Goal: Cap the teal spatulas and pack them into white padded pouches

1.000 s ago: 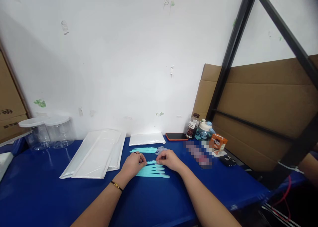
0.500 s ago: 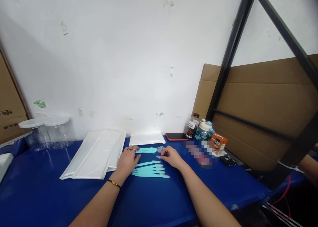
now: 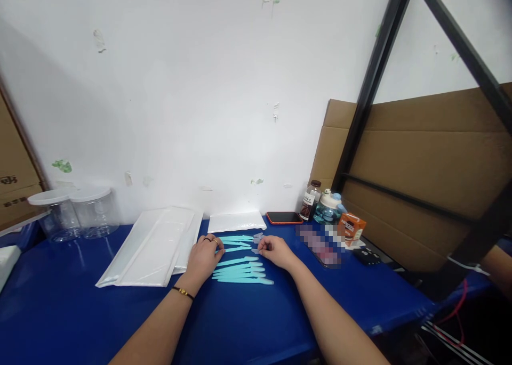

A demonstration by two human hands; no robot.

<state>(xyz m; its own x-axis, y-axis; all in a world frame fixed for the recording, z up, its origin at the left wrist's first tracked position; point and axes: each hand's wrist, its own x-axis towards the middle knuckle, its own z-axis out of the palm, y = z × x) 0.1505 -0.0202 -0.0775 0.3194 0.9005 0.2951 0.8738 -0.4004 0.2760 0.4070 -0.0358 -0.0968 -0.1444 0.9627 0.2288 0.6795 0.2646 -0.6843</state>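
My left hand (image 3: 204, 256) pinches the handle end of a turquoise eyebrow razor (image 3: 236, 248), which points right. Beyond it lie several more turquoise razors (image 3: 236, 238) without caps. My right hand (image 3: 277, 252) is closed at the fingertips on a small clear cap (image 3: 256, 251), just right of the held razor's tip and apart from it. Several loose clear caps (image 3: 258, 237) rest behind my right fingertips. Nearer to me, a row of razors (image 3: 240, 273) lies side by side, with pale clear caps on their right ends.
White plastic packets (image 3: 156, 248) lie to the left, with two clear lidded jars (image 3: 94, 216) farther left. Another white packet (image 3: 236, 222) and a phone (image 3: 285, 218) lie near the wall. A brown bottle (image 3: 310, 202), a water bottle (image 3: 328, 209) and an orange box (image 3: 351, 229) stand right.
My left hand has drawn one razor out of the far group, toward me and in line with the cap. My right hand has stayed nearly still, holding the cap.
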